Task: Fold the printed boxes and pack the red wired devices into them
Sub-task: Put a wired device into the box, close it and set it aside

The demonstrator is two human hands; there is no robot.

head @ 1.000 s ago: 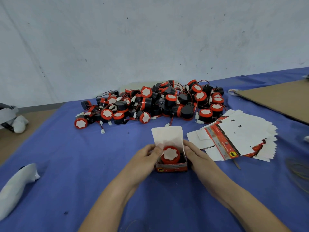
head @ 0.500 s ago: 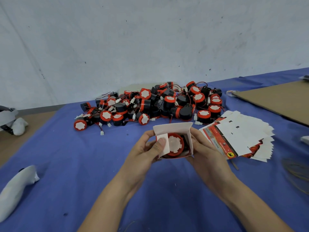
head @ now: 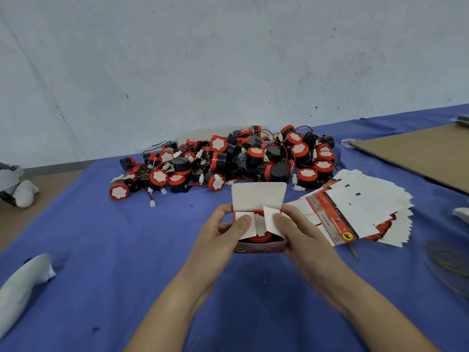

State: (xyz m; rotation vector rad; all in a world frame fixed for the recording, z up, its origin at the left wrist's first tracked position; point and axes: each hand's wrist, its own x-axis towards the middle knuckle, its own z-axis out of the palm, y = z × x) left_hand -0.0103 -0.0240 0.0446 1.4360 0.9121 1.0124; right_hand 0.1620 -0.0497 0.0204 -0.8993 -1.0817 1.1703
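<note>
Box (head: 258, 247): held between both hands at the near middle of the blue cloth (head: 121, 250); printed red front wall toward the camera, mouth facing up; resting on the cloth or lifted off it, hard to tell.
Lid flap (head: 258, 196): upright at the back, white inside showing, not yet folded down.
Side flaps: left flap (head: 247, 226) and right flap (head: 270, 219) both bent inward over the mouth, not quite meeting.
Packed device (head: 258, 237): inside the box, red rim and a little of the white face visible in the gap between the side flaps (wire out of sight).
Left hand (head: 220, 237): gripping the box's left side; thumb (head: 241, 221) pressed flat on the left flap, other fingers curled round behind the box, mostly hidden.
Right hand (head: 304, 232): gripping the box's right side; thumb (head: 280, 221) pressed on the right flap, other fingers wrapped behind and hidden.
Loose devices (head: 228, 161): heaped at the far side of the cloth by the wall (head: 228, 59); red-and-black bodies, white faces, thin wires with white plugs tangled among them.
Flat boxes (head: 360, 212): fanned stack just right of the held box, mostly white side up, one red printed strip on top.
Cardboard sheet (head: 418, 153): lying flat at the far right.
White bundle (head: 22, 288): at the left edge of the cloth; kind not clear.
</note>
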